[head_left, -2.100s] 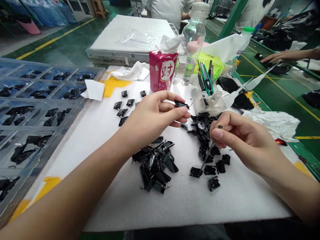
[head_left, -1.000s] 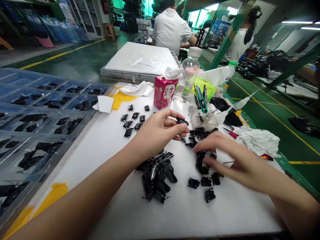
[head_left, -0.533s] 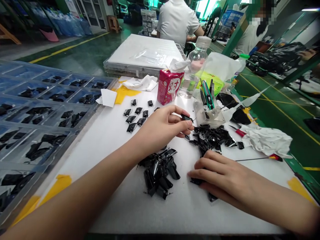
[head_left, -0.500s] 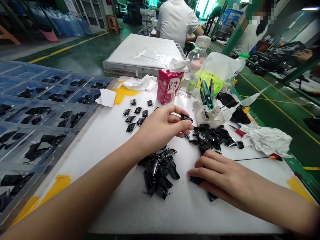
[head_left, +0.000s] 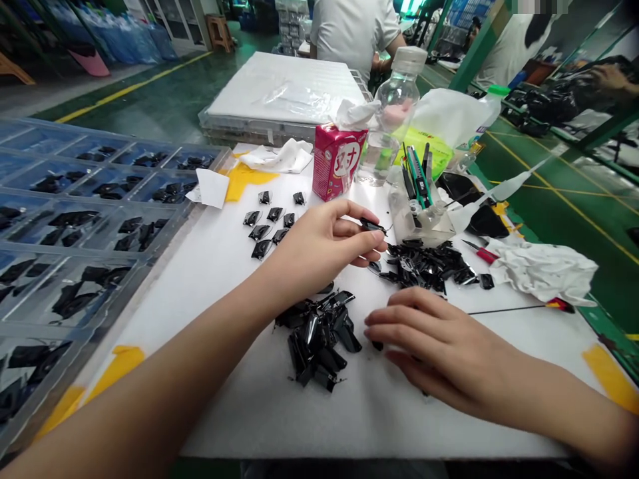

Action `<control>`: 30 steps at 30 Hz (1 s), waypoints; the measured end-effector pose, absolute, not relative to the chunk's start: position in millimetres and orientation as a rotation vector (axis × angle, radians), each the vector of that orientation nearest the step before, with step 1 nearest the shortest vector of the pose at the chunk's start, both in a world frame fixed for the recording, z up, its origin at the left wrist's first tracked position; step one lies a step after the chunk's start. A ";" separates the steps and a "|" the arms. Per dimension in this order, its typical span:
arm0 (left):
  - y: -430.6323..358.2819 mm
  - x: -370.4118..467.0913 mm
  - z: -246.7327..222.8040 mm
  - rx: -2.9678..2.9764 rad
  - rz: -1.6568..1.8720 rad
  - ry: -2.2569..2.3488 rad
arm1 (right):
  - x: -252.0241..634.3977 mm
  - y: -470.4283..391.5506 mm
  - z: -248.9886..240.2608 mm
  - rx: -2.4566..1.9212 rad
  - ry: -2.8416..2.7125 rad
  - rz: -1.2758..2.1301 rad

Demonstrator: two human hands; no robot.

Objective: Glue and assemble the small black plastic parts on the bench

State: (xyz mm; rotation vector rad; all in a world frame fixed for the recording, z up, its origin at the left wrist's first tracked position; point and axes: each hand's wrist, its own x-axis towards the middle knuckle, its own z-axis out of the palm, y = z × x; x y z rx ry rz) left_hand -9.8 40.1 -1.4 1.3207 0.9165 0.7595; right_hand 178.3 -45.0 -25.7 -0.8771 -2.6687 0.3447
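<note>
My left hand (head_left: 332,239) is raised over the middle of the table, with a small black plastic part (head_left: 372,227) pinched between thumb and fingers. Low on the table to the right, my right hand (head_left: 434,339) has its fingers curled around another black part (head_left: 378,345), mostly hidden under them. Between and left of the hands lies a heap of glossy black parts (head_left: 319,339). A second heap of black parts (head_left: 429,266) sits just beyond my right hand. Several black pieces with clear film (head_left: 260,232) are laid out in loose rows past my left forearm.
A divided plastic tray (head_left: 100,226) of black parts fills the left side. Behind stand a red carton (head_left: 337,163), a clear bottle (head_left: 397,100) and a cutter holder (head_left: 424,223). A white cloth (head_left: 546,269) and a thin screwdriver (head_left: 559,305) lie right. A person (head_left: 349,40) sits beyond.
My right hand has shifted slightly left and up, and the dark part under its fingertips has moved left too. My left hand keeps its pinch. The whole view has shifted slightly.
</note>
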 end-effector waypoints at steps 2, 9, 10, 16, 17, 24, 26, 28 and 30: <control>40.6 -9.7 -1.8 1.318 0.764 0.907 | 179.0 -45.3 -25.9 -0.814 -2.698 0.358; 39.7 -9.7 -2.3 1.320 0.766 0.897 | 186.4 -45.2 -29.5 -0.872 -2.787 0.289; 39.6 -9.6 -2.3 1.319 0.764 0.890 | 187.8 -45.9 -29.2 -0.885 -2.803 0.263; 39.5 -9.0 -2.5 1.313 0.769 0.885 | 187.4 -48.2 -27.8 -0.707 -2.798 -0.059; 39.4 -8.9 -2.4 1.311 0.769 0.886 | 186.0 -47.6 -28.1 -0.688 -2.772 -0.084; 33.2 -9.0 3.1 1.343 0.797 0.890 | 180.5 -42.1 -34.4 -0.699 -2.679 -0.108; 29.1 -9.2 6.2 1.382 0.814 0.892 | 182.7 -43.4 -31.4 -0.707 -2.626 -0.098; 24.2 -8.8 8.7 1.422 0.815 0.894 | 187.6 -45.7 -25.1 -0.756 -2.555 -0.065; 19.1 -7.7 9.7 1.466 0.800 0.875 | 194.6 -47.9 -17.6 -0.845 -2.452 -0.028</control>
